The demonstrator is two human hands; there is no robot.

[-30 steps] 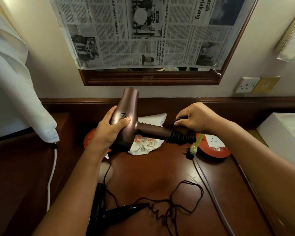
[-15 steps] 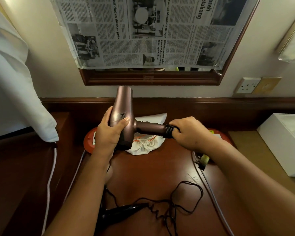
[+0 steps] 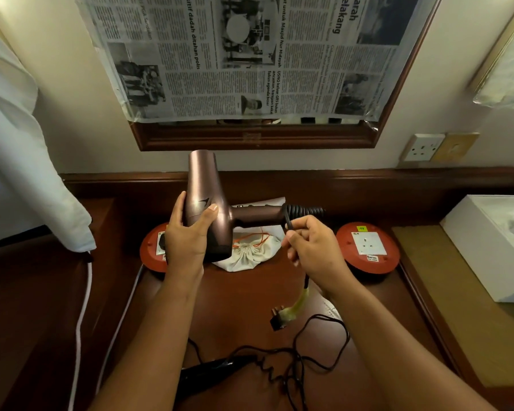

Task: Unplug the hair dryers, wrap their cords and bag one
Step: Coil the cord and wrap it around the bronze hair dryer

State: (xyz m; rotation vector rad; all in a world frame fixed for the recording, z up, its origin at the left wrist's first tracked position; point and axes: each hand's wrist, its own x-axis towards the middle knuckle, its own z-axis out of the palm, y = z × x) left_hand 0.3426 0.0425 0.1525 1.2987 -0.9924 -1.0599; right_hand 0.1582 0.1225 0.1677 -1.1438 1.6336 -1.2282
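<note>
Both hands are busy: the left hand (image 3: 187, 238) grips the bronze hair dryer (image 3: 208, 209) by its barrel, right hand (image 3: 315, 247) fingers pinching its black cord (image 3: 288, 222) near the coiled handle.

Worktop (image 3: 250, 298): bag (image 3: 250, 253) at 12 o'clock, between two socket reels, 10 o'clock (image 3: 152, 250) and 2 o'clock (image 3: 368, 247); second dryer (image 3: 211, 372) at 6 o'clock.
</note>
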